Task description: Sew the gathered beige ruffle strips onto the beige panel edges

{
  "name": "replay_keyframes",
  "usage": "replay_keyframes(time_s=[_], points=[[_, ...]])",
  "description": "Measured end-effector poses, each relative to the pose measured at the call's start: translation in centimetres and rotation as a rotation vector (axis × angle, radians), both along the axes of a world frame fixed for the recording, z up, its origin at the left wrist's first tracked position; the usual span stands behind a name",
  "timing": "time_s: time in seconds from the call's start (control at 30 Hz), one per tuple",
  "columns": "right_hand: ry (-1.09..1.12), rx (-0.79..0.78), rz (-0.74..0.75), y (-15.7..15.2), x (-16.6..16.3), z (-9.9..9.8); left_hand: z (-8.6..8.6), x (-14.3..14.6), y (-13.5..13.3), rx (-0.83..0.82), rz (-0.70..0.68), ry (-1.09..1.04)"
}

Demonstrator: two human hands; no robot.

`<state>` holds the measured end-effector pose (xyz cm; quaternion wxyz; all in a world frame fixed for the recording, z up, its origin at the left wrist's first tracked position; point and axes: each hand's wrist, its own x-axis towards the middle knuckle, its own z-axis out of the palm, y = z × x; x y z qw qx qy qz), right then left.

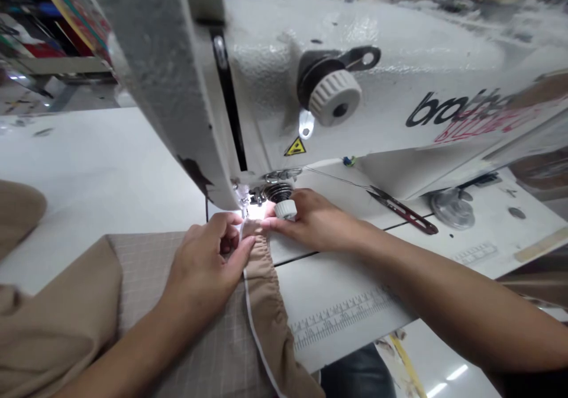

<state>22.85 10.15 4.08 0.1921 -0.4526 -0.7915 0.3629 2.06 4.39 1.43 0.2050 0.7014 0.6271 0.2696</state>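
A tan gathered fabric strip [264, 294] with white edging runs from the needle area of a sewing machine [266, 90] down toward my lap. Thumb and curled fingers of my left hand [208, 256] pinch the strip's left edge, close to the presser foot [246, 209]. From the other side, the thumb of my right hand [317, 220] rests on the top of the strip; its fingertips are partly hidden by a white knob [285, 209] but close in on the cloth. Under my left arm spreads a checked grey-beige fabric [146, 268], with plain tan cloth [62, 321] beside it.
Red-handled thread snips [403, 212] lie on the white table [337, 291] under the machine arm, near a clear plastic piece [452, 209]. Ruler markings [341, 321] line the table's front edge. More tan cloth [20, 212] lies at the left.
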Motion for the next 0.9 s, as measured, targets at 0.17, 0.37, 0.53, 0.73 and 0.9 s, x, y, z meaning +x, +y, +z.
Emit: replay_keyframes(time_s=[0.17,0.37,0.53,0.73,0.9], points=[[-0.008,0.041,0.004,0.2,0.2,-0.6,-0.2,0.0,0.1,0.029,-0.033,0.036],[-0.028,0.089,-0.001,0.1,0.1,-1.4,-0.4,-0.2,0.1,0.139,-0.089,0.130],[-0.098,0.180,-0.055,-0.2,0.0,-2.0,0.8,-0.1,-1.3,0.483,-0.350,0.330],[-0.118,0.313,-0.138,0.3,-0.5,-3.8,-0.2,-1.1,-3.3,0.420,-0.560,0.535],[-0.096,0.318,-0.178,0.9,-1.7,-4.4,-1.1,-2.2,-2.7,0.404,-0.487,0.502]])
